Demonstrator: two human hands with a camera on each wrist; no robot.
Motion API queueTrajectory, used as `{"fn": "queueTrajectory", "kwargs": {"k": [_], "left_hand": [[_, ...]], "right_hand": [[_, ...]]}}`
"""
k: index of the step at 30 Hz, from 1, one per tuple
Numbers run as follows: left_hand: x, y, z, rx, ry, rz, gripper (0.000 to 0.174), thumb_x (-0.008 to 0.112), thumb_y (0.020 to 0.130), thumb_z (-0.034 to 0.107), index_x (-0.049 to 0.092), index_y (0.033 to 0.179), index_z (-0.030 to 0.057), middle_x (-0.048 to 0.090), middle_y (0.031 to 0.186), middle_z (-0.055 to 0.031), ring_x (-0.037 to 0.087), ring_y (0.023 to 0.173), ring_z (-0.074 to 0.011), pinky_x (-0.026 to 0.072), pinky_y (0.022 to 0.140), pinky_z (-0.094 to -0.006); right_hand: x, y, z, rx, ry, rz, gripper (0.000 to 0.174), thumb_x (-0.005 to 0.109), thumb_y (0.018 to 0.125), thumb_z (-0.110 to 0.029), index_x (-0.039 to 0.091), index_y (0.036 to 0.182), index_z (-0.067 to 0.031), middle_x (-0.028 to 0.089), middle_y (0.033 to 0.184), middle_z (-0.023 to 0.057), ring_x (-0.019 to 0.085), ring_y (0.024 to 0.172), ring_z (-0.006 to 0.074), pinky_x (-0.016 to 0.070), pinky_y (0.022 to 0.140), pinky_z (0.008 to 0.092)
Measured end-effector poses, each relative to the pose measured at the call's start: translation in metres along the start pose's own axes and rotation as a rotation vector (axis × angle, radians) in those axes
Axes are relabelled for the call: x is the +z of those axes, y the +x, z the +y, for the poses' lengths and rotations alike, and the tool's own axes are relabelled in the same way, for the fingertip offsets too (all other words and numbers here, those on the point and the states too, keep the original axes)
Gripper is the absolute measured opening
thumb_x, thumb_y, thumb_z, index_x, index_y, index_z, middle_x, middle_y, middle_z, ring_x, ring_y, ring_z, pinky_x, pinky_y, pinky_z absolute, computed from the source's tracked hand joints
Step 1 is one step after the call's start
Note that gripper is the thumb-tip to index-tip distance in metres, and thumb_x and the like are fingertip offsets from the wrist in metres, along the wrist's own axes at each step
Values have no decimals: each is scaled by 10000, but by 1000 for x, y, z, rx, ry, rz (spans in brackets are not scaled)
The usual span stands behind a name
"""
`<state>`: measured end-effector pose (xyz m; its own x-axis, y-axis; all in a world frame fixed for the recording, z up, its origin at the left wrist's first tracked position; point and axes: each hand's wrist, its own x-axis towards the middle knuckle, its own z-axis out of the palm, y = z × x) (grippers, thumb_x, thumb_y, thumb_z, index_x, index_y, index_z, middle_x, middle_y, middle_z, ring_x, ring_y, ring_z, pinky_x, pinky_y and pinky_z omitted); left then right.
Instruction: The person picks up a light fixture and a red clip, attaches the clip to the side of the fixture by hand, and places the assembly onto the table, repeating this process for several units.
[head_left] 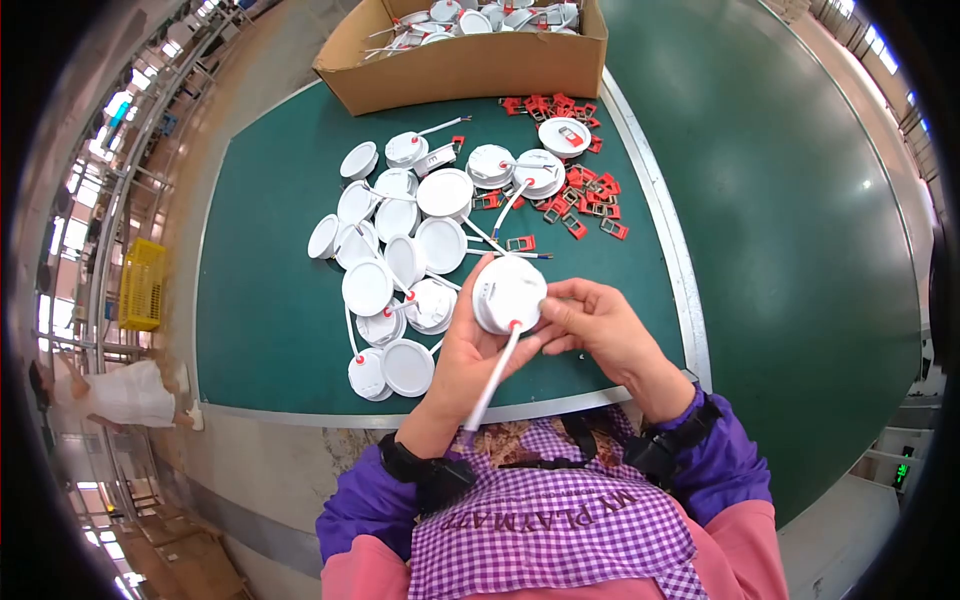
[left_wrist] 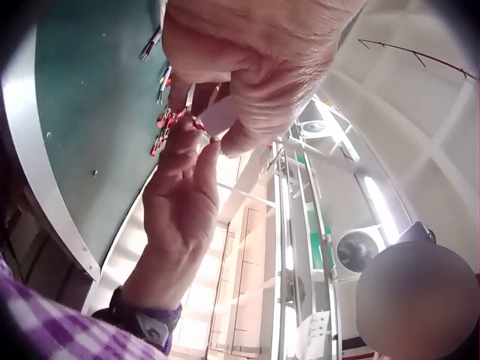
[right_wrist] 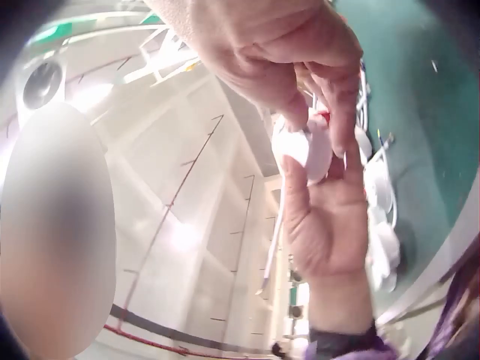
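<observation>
A white round downlight (head_left: 512,293) with a white cable rests in my left hand (head_left: 465,350), its fingers and thumb around the rim. The cable leaves a red grommet and hangs toward the apron. At the light's right edge my right hand (head_left: 605,325) has thumb and fingertips together. In the left wrist view a small red clip (left_wrist: 199,126) shows between the right fingertips, mostly hidden by them. The right wrist view shows the left hand (right_wrist: 330,225) under the light (right_wrist: 319,150), the right hand (right_wrist: 292,52) reaching over it.
Several white downlights (head_left: 398,215) with loose cables cover the left of the green table (head_left: 270,330). Loose red clips (head_left: 590,195) lie in a pile beyond the right hand. At the back stands a cardboard box (head_left: 470,75) full of lights. A metal strip (head_left: 660,210) edges the table.
</observation>
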<state>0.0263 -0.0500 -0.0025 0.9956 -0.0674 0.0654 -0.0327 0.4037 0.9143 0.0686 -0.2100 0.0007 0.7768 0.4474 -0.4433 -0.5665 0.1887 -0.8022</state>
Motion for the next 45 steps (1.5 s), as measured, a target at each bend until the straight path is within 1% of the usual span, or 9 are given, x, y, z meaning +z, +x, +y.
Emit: {"fn": "queueTrajectory", "kwargs": {"k": [2,4,6,10,20,22,25,32,45], "left_hand": [[-7,-1,4,-89,2,87,554,595,846,16,307,1319,38,480,1231,-99,506,1119,-187,448,928,-320],[-10,-2,9,-131,-59,123,505,598,848,21,344,1284,34,503,1197,-95,531,1079,-182,502,850,-314],[-9,-3,14,-194,-28,108,491,588,852,33,350,1281,26,540,1158,-118,577,1014,-215,518,836,-369],[-7,-9,11,-164,70,97,435,595,847,37,398,1233,4,566,1114,-106,590,979,-200,522,796,-343],[-5,-4,16,-271,-28,150,280,595,857,61,453,1093,12,584,1024,-67,584,899,-117,502,730,-259],[-3,-2,14,-316,-75,162,274,590,863,72,452,1094,15,584,1022,-64,583,887,-116,498,722,-258],[-2,-1,7,-282,-3,168,264,584,866,63,454,1090,18,578,999,-56,569,861,-102,490,710,-264],[1,-1,-1,-88,210,108,275,573,870,60,453,1109,-5,548,979,-42,534,854,-71,449,727,-225],[0,-1,-5,-62,366,130,277,607,856,118,505,1081,-6,573,949,-43,539,820,-75,447,698,-220]], "right_hand": [[-6,9,-6,32,-163,-83,371,611,868,-181,517,1143,49,635,885,140,646,765,202,526,635,280],[-18,30,-11,-431,-901,229,326,628,834,-171,546,1092,10,627,856,154,640,756,269,501,634,349],[-31,56,-16,-713,-1164,453,224,616,805,-133,550,973,0,599,856,166,608,769,336,471,659,409],[-40,85,-13,-687,-1452,487,81,562,785,-29,497,820,3,568,894,173,587,815,354,471,698,434],[-35,46,-21,-654,-1408,391,116,530,797,22,554,909,32,591,900,172,618,782,326,509,663,390],[-19,25,-30,-454,-741,292,109,553,826,-4,573,930,21,622,843,171,653,709,268,519,582,329],[-5,8,-17,-646,-537,254,105,590,830,-26,574,927,9,635,783,159,663,673,213,513,545,290],[-1,-4,-6,-847,-1039,365,108,620,811,-29,564,897,5,645,790,134,661,668,205,503,548,295],[-1,-10,-2,-594,-690,364,49,584,833,0,554,868,16,632,702,121,645,628,172,503,539,279]]}}
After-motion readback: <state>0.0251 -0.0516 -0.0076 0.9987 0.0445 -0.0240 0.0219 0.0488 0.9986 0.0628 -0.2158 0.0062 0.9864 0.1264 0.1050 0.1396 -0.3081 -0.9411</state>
